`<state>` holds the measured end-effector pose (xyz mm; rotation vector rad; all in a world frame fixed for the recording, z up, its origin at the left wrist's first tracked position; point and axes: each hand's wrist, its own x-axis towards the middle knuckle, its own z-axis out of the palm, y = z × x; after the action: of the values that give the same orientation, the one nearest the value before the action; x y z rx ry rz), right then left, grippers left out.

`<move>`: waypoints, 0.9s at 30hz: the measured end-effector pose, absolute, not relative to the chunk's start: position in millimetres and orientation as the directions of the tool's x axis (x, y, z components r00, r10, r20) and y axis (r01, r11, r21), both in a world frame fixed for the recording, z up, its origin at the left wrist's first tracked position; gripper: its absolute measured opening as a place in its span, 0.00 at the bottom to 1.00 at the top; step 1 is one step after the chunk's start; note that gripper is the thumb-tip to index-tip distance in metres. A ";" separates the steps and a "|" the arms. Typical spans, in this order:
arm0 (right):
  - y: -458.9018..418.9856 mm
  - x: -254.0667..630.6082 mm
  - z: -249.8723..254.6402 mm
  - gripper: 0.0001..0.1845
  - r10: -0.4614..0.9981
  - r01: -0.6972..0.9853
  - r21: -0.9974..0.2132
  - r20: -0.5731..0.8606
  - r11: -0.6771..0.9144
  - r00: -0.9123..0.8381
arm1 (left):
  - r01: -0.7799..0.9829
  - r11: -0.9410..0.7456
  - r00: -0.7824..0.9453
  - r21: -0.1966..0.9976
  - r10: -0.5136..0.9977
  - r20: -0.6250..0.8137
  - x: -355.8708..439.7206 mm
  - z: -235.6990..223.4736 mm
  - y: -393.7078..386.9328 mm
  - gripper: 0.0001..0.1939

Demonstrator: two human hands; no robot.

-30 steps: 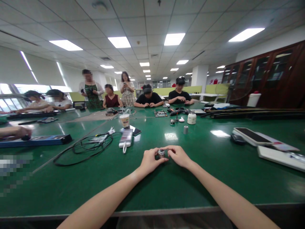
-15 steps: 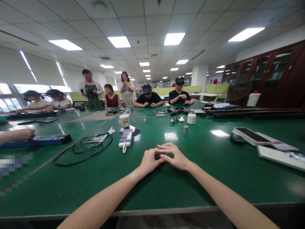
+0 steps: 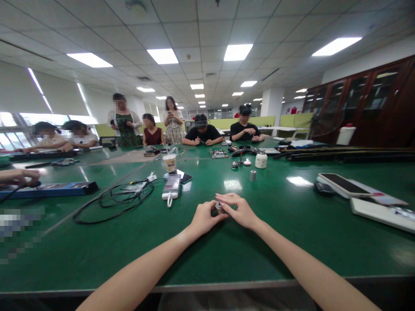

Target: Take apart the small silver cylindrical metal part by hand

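Left hand [image 3: 205,217] clamped around a small metal cylinder [image 3: 219,209].
Right hand [image 3: 241,211], fingers outstretched, reaches across its top, perhaps touching. It sits inward from the near edge of the green surface [image 3: 207,259]; a second cylinder [image 3: 253,175] stands toward the far edge.

At two o'clock stand dark reddish-brown glass-doored cabinets [image 3: 359,99]; at ten, windows [image 3: 9,119] under pale roller blinds [image 3: 19,86]. Lime-green partitions [image 3: 267,123] run from eleven to one o'clock beneath a tiled ceiling [image 3: 207,26] with bright rectangular light panels [image 3: 238,52]. A glossy green tabletop [image 3: 220,259] fills six o'clock.
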<state>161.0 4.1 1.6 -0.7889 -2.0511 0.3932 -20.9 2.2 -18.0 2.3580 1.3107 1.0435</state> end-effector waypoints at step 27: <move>26.6 184.8 -23.7 0.28 0.832 0.720 -0.418 0.249 0.553 -0.495 | 0.653 -0.577 0.354 0.490 0.805 0.477 -20.8 -14.0 -0.7 0.18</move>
<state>184.8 26.6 -23.7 -1.2595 -2.3699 0.3616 -20.8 -0.7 -14.0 2.4005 1.3150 1.0337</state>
